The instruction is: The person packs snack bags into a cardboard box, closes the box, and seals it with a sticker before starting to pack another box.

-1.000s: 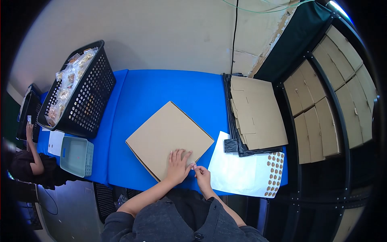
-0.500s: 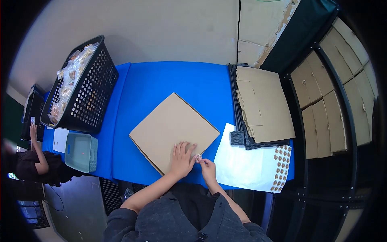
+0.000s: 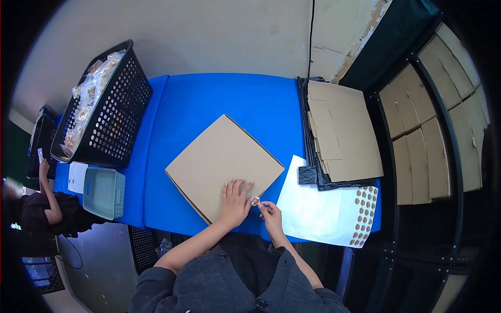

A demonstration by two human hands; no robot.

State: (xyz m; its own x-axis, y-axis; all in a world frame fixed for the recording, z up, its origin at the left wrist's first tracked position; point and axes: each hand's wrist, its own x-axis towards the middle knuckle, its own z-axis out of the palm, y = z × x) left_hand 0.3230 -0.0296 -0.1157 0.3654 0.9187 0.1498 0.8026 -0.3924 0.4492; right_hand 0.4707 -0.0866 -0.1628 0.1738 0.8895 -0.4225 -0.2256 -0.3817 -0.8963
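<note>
A flat closed cardboard box (image 3: 216, 161) lies cornerwise on the blue-covered table. My left hand (image 3: 235, 203) rests on its lower part with the fingers spread over the lid. At the box's lower right edge is a small round sticker (image 3: 255, 201), between my left thumb and the fingertips of my right hand (image 3: 270, 213). The right thumb and forefinger are pinched together at the sticker's edge. To the right lies a white sticker sheet (image 3: 313, 214), with rows of matching round stickers along its right side.
Flattened cardboard (image 3: 347, 133) is stacked on black plastic at the right. A black basket (image 3: 117, 112) full of bagged items stands left, by a grey-green tray (image 3: 104, 193). Shelves of boxes (image 3: 417, 156) line the far right. Another person (image 3: 49, 208) is at the left.
The sticker at the box edge has turned its printed face more into view. My right fingertips have drawn slightly back from it, while my left hand stays on the box.
</note>
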